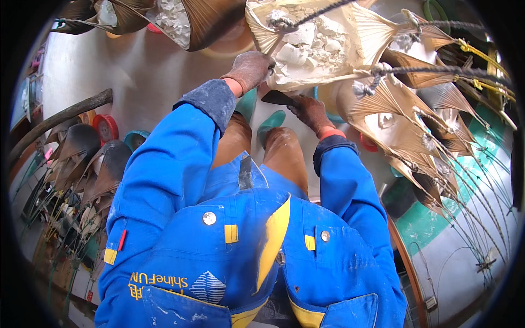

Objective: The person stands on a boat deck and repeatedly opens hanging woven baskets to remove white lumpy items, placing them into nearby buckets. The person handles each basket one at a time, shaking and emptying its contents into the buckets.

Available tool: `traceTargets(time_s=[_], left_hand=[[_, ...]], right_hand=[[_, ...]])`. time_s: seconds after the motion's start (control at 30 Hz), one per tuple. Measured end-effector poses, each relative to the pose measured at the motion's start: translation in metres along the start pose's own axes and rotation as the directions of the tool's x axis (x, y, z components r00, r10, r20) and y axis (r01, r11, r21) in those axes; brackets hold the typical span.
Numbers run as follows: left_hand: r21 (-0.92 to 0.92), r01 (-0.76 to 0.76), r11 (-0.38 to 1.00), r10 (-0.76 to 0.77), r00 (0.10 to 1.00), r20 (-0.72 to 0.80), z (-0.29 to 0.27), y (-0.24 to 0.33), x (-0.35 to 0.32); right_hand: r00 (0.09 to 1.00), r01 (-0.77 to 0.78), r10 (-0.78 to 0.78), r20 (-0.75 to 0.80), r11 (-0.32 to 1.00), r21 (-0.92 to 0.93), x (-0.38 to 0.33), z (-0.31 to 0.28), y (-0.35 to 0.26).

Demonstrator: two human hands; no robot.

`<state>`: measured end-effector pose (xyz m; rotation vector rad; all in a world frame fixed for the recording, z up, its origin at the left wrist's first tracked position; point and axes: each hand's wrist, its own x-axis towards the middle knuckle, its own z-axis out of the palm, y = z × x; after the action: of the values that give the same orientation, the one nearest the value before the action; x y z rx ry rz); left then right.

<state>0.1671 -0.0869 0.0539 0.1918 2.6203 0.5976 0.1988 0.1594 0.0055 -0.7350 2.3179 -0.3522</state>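
Observation:
A pale cloth sling (pixel 363 41), hung by knotted ropes, holds broken white lumps and powder (pixel 314 46) in front of me. My left hand (pixel 249 71), in a dusty brown glove, is closed on the sling's near left edge. Just below that edge is my right hand (pixel 313 113), also gloved, its fingers wrapped round a dark flat-bladed scraper (pixel 279 98). The blade points left and lies close under the cloth; I cannot tell whether it touches it. The scraper's grip is mostly hidden by the fingers.
More cloth slings hang at right (pixel 383 109), with taut ropes (pixel 470 197) running down beside them. Another sling with white pieces (pixel 172 22) hangs at upper left. At left are a wooden pole (pixel 60 120), a red basin (pixel 105 127) and darker slings (pixel 82 145). Green boots (pixel 270 123) stand below.

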Motion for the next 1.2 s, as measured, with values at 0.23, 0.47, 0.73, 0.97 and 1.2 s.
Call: traceTargets(time_s=[0.23, 0.47, 0.73, 0.97, 1.2], left_hand=[[-0.086, 0.012, 0.996, -0.012, 1.0, 0.002, 0.004, 0.005, -0.029], [-0.084, 0.066, 0.994, -0.069, 0.997, -0.03, 0.006, 0.02, -0.04], [-0.047, 0.072, 0.996, -0.072, 0.997, -0.001, 0.01, 0.028, -0.038], [-0.051, 0.117, 0.992, -0.117, 0.993, -0.008, 0.021, 0.026, -0.038], [0.048, 0.165, 0.985, -0.168, 0.984, 0.067, 0.032, 0.014, -0.05]], right_hand=[[1.0, -0.003, 0.003, -0.007, 0.999, 0.032, 0.009, 0.002, -0.002], [0.955, -0.076, 0.107, -0.278, 0.99, 0.12, -0.004, 0.012, -0.009], [0.92, 0.013, 0.367, -0.139, 0.327, 0.945, -0.029, -0.021, -0.017], [0.94, 0.002, 0.183, -0.287, 0.839, 0.544, -0.066, 0.031, -0.027], [0.979, -0.091, 0.133, -0.157, 0.964, 0.252, -0.042, 0.043, 0.015]])
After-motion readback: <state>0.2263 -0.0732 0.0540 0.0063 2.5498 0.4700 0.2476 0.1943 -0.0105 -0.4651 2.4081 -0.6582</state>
